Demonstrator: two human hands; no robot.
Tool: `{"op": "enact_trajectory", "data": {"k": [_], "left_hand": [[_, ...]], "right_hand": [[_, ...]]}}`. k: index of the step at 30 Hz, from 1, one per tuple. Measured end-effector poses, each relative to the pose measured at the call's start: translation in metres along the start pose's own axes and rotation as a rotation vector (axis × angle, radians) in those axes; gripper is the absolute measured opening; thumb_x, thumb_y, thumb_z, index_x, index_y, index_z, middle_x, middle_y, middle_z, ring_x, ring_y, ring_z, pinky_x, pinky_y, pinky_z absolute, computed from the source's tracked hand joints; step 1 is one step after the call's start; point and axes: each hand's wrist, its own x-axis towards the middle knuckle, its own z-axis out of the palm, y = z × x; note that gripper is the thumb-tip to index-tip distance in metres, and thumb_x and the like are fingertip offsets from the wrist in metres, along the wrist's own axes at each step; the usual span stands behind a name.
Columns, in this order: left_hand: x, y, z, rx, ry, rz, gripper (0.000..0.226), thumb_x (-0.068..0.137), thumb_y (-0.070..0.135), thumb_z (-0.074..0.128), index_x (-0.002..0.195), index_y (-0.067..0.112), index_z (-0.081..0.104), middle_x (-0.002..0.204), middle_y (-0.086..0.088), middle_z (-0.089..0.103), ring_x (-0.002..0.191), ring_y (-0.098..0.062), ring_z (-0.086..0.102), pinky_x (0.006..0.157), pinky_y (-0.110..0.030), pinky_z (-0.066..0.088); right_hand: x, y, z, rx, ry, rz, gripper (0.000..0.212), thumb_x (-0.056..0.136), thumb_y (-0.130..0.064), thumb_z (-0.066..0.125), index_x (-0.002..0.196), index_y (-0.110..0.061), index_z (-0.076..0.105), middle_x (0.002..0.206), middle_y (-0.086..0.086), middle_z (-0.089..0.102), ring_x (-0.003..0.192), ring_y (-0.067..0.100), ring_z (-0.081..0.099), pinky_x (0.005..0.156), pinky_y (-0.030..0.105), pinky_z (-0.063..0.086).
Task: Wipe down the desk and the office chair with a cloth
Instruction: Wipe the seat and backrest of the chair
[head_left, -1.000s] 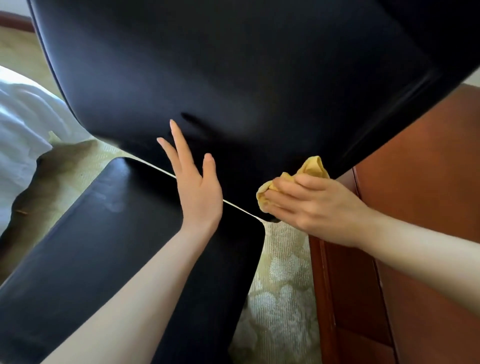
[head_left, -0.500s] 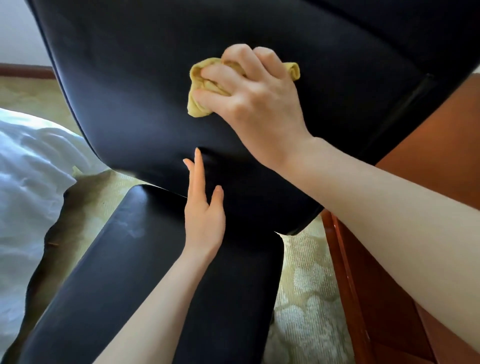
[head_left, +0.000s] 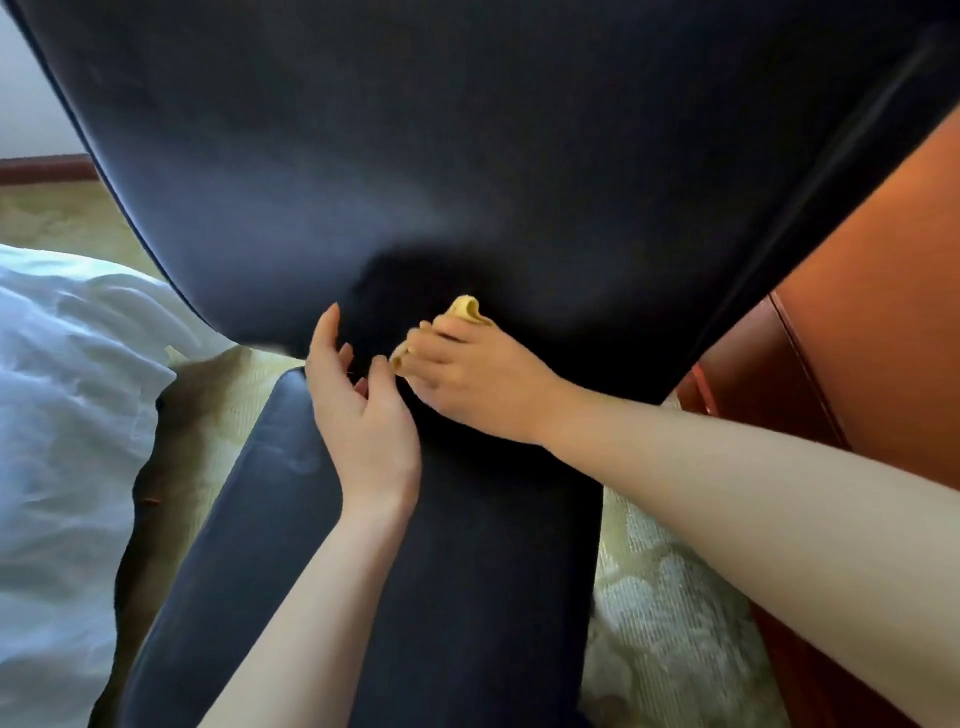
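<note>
The black leather office chair fills the view: its backrest (head_left: 467, 156) rises ahead and its seat (head_left: 441, 571) stretches toward me. My right hand (head_left: 467, 379) grips a yellow cloth (head_left: 465, 309) and presses it low on the backrest, near the crease where back and seat meet. My left hand (head_left: 358, 410) is just left of it, fingers loosely curved and holding nothing, its fingertips at the backrest's bottom edge. The reddish-brown wooden desk (head_left: 857, 338) stands at the right, partly hidden behind the chair.
White bedding (head_left: 67, 389) lies at the left. A pale patterned carpet (head_left: 670, 623) shows on both sides of the seat. A wooden baseboard (head_left: 47, 169) runs along the wall at the far left.
My right hand has swept the cloth down from the upper backrest to its lower part. My left hand has curled its fingers slightly and stayed near the backrest's bottom edge.
</note>
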Motion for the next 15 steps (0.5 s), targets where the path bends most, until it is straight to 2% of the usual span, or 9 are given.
{"op": "enact_trajectory", "data": {"k": [1, 3, 5, 7, 9, 11, 13, 15], "left_hand": [[-0.004, 0.0, 0.003, 0.044, -0.049, 0.012, 0.055, 0.095, 0.002, 0.044, 0.145, 0.019, 0.031, 0.143, 0.008, 0.034, 0.135, -0.011, 0.034, 0.102, -0.01, 0.033], [-0.016, 0.002, 0.009, 0.188, -0.163, 0.116, 0.068, 0.093, 0.002, 0.049, 0.15, 0.021, 0.018, 0.157, 0.002, 0.014, 0.145, -0.011, 0.012, 0.118, -0.027, 0.017], [-0.029, 0.005, 0.016, 0.347, -0.266, 0.317, 0.081, 0.088, 0.001, 0.054, 0.151, 0.021, 0.008, 0.159, -0.004, -0.007, 0.146, -0.014, -0.006, 0.119, -0.03, 0.002], [-0.039, 0.006, 0.021, 0.542, -0.339, 0.583, 0.088, 0.082, 0.003, 0.057, 0.152, 0.021, 0.005, 0.156, -0.004, -0.014, 0.146, -0.024, -0.012, 0.118, -0.033, -0.004], [-0.046, 0.006, 0.029, 0.735, -0.408, 0.876, 0.09, 0.079, 0.009, 0.058, 0.152, 0.02, 0.007, 0.157, -0.005, -0.01, 0.145, -0.032, -0.01, 0.117, -0.043, -0.002], [-0.047, 0.006, 0.034, 0.895, -0.46, 1.087, 0.089, 0.077, 0.012, 0.061, 0.151, 0.019, 0.01, 0.158, -0.009, -0.001, 0.145, -0.036, -0.007, 0.116, -0.049, -0.002], [-0.049, 0.006, 0.04, 1.002, -0.523, 1.225, 0.092, 0.075, 0.011, 0.064, 0.151, 0.019, 0.013, 0.157, -0.009, 0.004, 0.144, -0.036, -0.006, 0.115, -0.05, -0.004], [-0.047, 0.009, 0.043, 1.073, -0.57, 1.317, 0.093, 0.074, 0.01, 0.062, 0.152, 0.019, 0.012, 0.158, -0.008, 0.004, 0.145, -0.034, -0.008, 0.116, -0.048, -0.006]], "right_hand": [[-0.019, -0.006, 0.002, -0.021, -0.066, -0.032, 0.035, 0.088, -0.004, 0.043, 0.091, -0.019, 0.075, 0.096, -0.009, 0.068, 0.1, 0.012, 0.063, 0.09, 0.025, 0.047], [-0.056, -0.017, 0.005, -0.052, -0.183, -0.069, 0.033, 0.086, -0.002, 0.047, 0.089, -0.019, 0.075, 0.098, -0.008, 0.068, 0.102, 0.011, 0.061, 0.092, 0.024, 0.047], [-0.088, -0.026, 0.003, -0.063, -0.246, -0.046, 0.033, 0.087, -0.001, 0.046, 0.09, -0.018, 0.074, 0.099, -0.006, 0.067, 0.104, 0.01, 0.061, 0.093, 0.024, 0.047], [-0.109, -0.034, 0.0, -0.021, -0.256, 0.067, 0.034, 0.088, 0.0, 0.045, 0.091, -0.017, 0.074, 0.097, -0.005, 0.067, 0.103, 0.012, 0.061, 0.093, 0.025, 0.047], [-0.126, -0.043, -0.005, 0.034, -0.21, 0.235, 0.027, 0.086, -0.002, 0.051, 0.09, -0.017, 0.073, 0.095, -0.004, 0.067, 0.101, 0.014, 0.062, 0.092, 0.027, 0.048], [-0.133, -0.052, -0.011, 0.107, -0.154, 0.416, 0.025, 0.085, -0.004, 0.051, 0.089, -0.017, 0.072, 0.095, -0.004, 0.067, 0.098, 0.016, 0.062, 0.088, 0.03, 0.05], [-0.142, -0.066, -0.017, 0.204, -0.061, 0.681, 0.026, 0.087, -0.006, 0.051, 0.093, -0.018, 0.073, 0.097, -0.005, 0.068, 0.095, 0.018, 0.063, 0.083, 0.033, 0.051], [-0.149, -0.082, -0.02, 0.38, 0.052, 0.992, 0.026, 0.081, -0.005, 0.066, 0.1, -0.021, 0.074, 0.103, -0.008, 0.069, 0.095, 0.017, 0.058, 0.078, 0.035, 0.05]]}}
